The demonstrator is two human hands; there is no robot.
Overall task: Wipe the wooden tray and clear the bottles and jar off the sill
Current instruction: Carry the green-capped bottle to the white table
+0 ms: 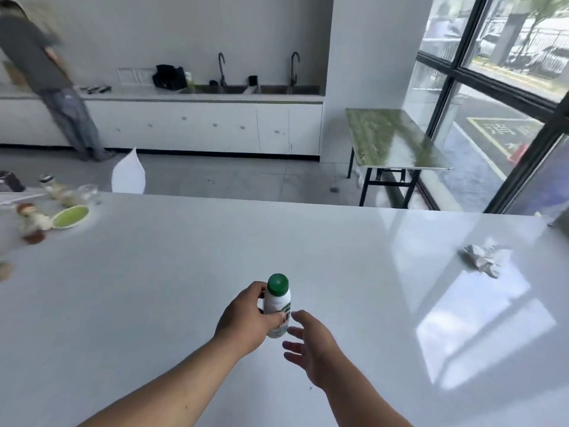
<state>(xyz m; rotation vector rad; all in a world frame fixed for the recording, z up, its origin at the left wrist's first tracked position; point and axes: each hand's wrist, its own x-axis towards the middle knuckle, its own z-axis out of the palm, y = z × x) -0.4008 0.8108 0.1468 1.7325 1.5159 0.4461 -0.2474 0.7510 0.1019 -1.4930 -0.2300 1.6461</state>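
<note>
A small white bottle with a green cap is held upright just above the white counter, near its front middle. My left hand is wrapped around the bottle's body. Just to the right of the bottle, my right hand hovers with fingers spread and nothing in it. A crumpled white tissue lies on the counter at the right. No wooden tray is in view.
At the counter's left end stand blurred bottles and jars, a brown-capped bottle and a green lid. Beyond are a white chair back, a green folding table by the window, and a person at the sink counter.
</note>
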